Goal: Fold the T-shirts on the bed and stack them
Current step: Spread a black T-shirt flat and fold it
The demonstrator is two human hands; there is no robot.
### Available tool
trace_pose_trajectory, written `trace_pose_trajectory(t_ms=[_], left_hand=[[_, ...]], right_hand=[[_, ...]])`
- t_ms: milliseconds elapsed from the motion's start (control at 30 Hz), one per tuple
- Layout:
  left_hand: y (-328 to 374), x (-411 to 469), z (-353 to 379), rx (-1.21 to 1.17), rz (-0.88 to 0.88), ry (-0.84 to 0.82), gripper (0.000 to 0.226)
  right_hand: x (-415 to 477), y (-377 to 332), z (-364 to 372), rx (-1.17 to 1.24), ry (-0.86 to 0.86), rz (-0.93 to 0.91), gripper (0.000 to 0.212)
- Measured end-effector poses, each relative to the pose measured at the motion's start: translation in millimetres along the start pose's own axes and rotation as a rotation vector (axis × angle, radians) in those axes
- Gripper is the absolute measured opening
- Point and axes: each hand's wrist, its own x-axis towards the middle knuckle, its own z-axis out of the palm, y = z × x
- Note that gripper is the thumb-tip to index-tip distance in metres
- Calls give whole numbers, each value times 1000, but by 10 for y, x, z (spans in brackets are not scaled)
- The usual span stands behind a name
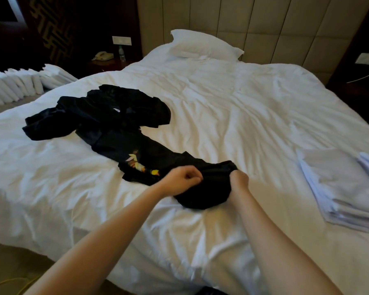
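A black T-shirt with a colourful print (pixel 170 165) lies stretched out and crumpled on the white bed (pixel 232 116), its near end bunched up. My left hand (pixel 184 177) pinches that bunched cloth, fingers curled. My right hand (pixel 239 180) grips the same bunch from the right, fingertips buried in the fabric. Further back on the left lies a heap of dark T-shirts (pixel 98 111), unfolded. A stack of folded pale lavender cloth (pixel 345 188) rests at the bed's right edge.
A white pillow (pixel 202 45) leans at the padded headboard. Rolled white towels (pixel 19 86) line the left. A bedside table with a phone (pixel 102 56) and a bottle (pixel 121 53) stands behind. A yellow cable (pixel 13 284) runs over the floor.
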Motion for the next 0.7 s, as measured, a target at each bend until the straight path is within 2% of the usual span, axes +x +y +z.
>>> trace_pose_trajectory(t_ms=[67,167,233,333,367,433,500,567,633,700], left_hand=[[-42,71,-100,225,-14,193,31],[-95,117,-165,462,-162,299,55],[-116,119,-151,552,-245,200,60],[-68,134,-41,598,-192,-133,63],[-37,133,-5,593,-180,-236,67],[16,127,23,564,-192,-343,73],[39,124,-13,435,-214,-307,58],[51,122,-57,399,-185,-238,36],[84,121,-84,391,-126,-189,22],[171,107,-110,317,-66,-128,17]], right_hand=[[8,-105,-221,8,49,22,36],[84,-221,-607,-127,130,20,37],[111,-236,-863,-448,166,20,35],[33,-180,-1134,-1096,133,13,24],[22,-150,-1149,-1215,107,32,25],[18,-88,-1107,-1344,84,-13,46],[28,-42,-990,-1362,68,-207,63],[17,-53,-819,-1307,-17,-455,70],[-48,-86,-609,-1279,-224,-640,77],[-148,-95,-392,-1302,-443,-687,79]])
